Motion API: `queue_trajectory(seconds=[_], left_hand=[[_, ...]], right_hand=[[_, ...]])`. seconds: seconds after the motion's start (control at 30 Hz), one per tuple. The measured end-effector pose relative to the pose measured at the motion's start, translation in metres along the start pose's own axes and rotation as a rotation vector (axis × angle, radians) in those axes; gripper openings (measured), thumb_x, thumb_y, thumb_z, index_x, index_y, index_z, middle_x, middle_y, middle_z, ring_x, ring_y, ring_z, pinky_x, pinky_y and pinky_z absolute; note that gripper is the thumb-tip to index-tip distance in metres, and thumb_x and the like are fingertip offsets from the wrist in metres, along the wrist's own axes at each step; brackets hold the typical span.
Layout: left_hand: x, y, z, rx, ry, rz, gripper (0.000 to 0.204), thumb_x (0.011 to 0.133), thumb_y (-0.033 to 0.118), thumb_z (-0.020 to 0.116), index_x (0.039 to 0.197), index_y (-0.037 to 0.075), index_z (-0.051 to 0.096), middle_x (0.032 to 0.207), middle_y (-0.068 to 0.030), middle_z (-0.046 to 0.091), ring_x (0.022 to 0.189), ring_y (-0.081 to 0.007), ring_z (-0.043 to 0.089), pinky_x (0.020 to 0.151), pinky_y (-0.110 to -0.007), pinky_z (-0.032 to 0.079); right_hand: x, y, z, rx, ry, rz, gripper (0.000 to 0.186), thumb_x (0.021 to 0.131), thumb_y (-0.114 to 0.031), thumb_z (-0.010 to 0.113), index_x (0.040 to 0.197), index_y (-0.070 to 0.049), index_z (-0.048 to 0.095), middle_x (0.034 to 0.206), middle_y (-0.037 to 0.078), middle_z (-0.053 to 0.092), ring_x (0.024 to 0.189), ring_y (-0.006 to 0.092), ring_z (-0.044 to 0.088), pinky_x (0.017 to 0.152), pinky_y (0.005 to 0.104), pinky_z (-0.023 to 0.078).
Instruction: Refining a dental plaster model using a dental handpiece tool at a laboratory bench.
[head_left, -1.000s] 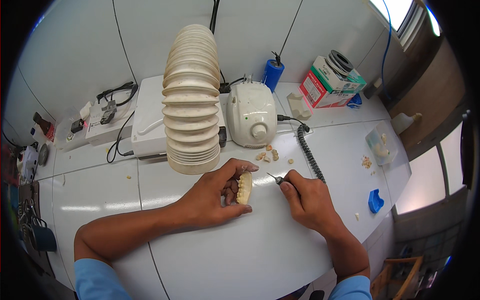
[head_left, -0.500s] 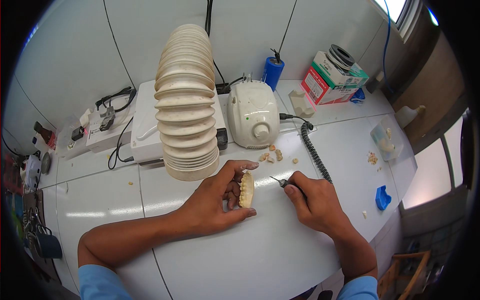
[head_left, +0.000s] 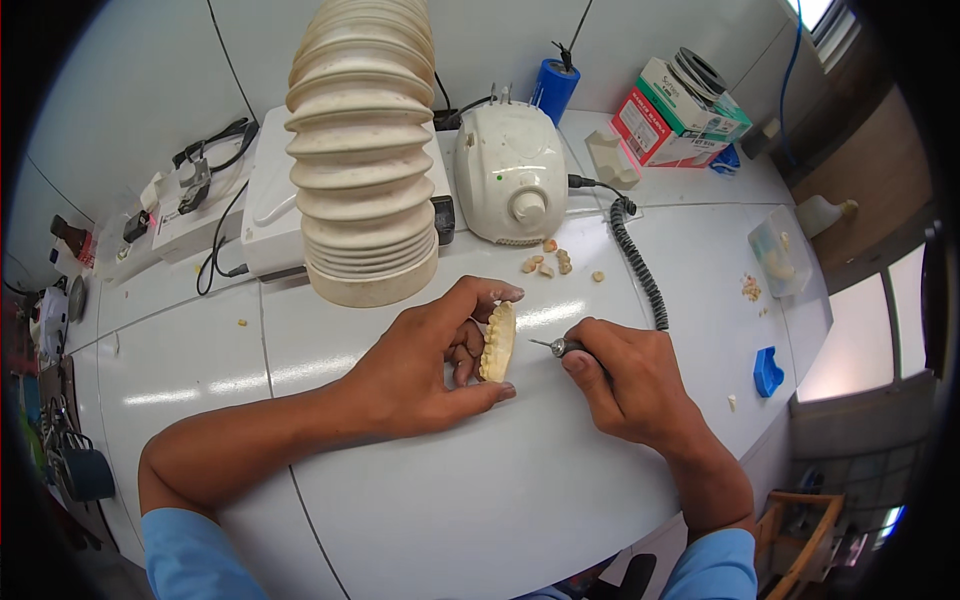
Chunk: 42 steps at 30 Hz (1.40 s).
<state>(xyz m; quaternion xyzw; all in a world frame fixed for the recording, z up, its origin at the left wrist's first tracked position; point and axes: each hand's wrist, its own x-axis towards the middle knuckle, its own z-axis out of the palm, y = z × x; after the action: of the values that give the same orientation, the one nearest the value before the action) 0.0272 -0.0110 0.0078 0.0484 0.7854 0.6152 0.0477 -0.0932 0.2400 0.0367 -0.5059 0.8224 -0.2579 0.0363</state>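
A cream-coloured dental model (head_left: pixel 498 342) with a row of teeth stands on edge in my left hand (head_left: pixel 425 365). My thumb and fingers are curled round it, and its toothed side faces left. In my right hand (head_left: pixel 625 380) is a slim rotary handpiece (head_left: pixel 563 347), gripped like a pen. Its thin metal bur points left at the model, with a small gap between them. A coiled black cord (head_left: pixel 638 262) runs from behind the right hand to a white control unit (head_left: pixel 512 175) with a round knob.
A ribbed white suction hose (head_left: pixel 365 160) hangs over the table beyond my left hand. Small cream pieces (head_left: pixel 547 265) lie before the control unit. To the right are a blue tray (head_left: pixel 768 372) and a clear container (head_left: pixel 780 255); boxes (head_left: pixel 680 120) stand at the back.
The view has shifted, so the bench things appear higher and the hose larger. Both hands keep their grips, and the bur tip sits slightly closer to the dental model.
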Motion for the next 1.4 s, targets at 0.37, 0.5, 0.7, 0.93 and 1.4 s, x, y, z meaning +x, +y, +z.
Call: queue_trajectory(seconds=[0.37, 0.5, 0.7, 0.93, 1.4], left_hand=[[-0.007, 0.002, 0.009, 0.054, 0.012, 0.047, 0.085, 0.089, 0.015, 0.093, 0.161, 0.003, 0.049, 0.124, -0.012, 0.062, 0.079, -0.0108, 0.059, 0.073, -0.028, 0.054], [-0.006, 0.002, 0.006, 0.069, -0.01, 0.004, 0.085, 0.089, 0.017, 0.092, 0.161, 0.003, 0.048, 0.126, -0.0144, 0.066, 0.079, -0.0142, 0.062, 0.071, -0.031, 0.055], [-0.001, 0.003, 0.003, 0.035, -0.005, 0.021, 0.086, 0.088, 0.011, 0.097, 0.159, 0.005, 0.049, 0.137, -0.0119, 0.054, 0.082, -0.0076, 0.058, 0.075, -0.024, 0.054], [-0.003, 0.002, 0.004, 0.046, -0.003, -0.024, 0.082, 0.088, 0.012, 0.096, 0.156, 0.005, 0.05, 0.136, -0.0116, 0.055, 0.083, -0.0078, 0.058, 0.076, -0.024, 0.054], [-0.001, 0.003, 0.005, 0.088, -0.009, 0.013, 0.08, 0.088, 0.017, 0.094, 0.154, 0.001, 0.052, 0.116, -0.0114, 0.064, 0.077, -0.0121, 0.061, 0.07, -0.028, 0.054]], right_hand=[[-0.009, -0.002, 0.004, -0.114, -0.03, -0.007, 0.03, 0.109, -0.028, 0.07, 0.09, -0.007, 0.062, 0.073, 0.009, 0.065, 0.058, 0.0323, 0.065, 0.053, 0.0444, 0.047], [-0.008, 0.0, 0.004, -0.097, -0.026, -0.01, 0.03, 0.109, -0.029, 0.07, 0.09, -0.007, 0.062, 0.073, 0.009, 0.065, 0.057, 0.032, 0.064, 0.052, 0.0444, 0.047], [-0.003, -0.001, 0.001, -0.104, -0.035, -0.013, 0.031, 0.108, -0.028, 0.072, 0.088, -0.007, 0.061, 0.072, 0.008, 0.064, 0.056, 0.0318, 0.064, 0.051, 0.0438, 0.046], [-0.005, -0.004, 0.001, -0.111, -0.073, -0.02, 0.032, 0.108, -0.029, 0.072, 0.088, -0.007, 0.06, 0.071, 0.008, 0.063, 0.056, 0.0318, 0.064, 0.05, 0.0442, 0.045], [-0.005, -0.005, 0.006, -0.137, -0.047, 0.022, 0.03, 0.111, -0.028, 0.068, 0.092, -0.007, 0.059, 0.07, 0.009, 0.064, 0.057, 0.0322, 0.065, 0.051, 0.045, 0.047]])
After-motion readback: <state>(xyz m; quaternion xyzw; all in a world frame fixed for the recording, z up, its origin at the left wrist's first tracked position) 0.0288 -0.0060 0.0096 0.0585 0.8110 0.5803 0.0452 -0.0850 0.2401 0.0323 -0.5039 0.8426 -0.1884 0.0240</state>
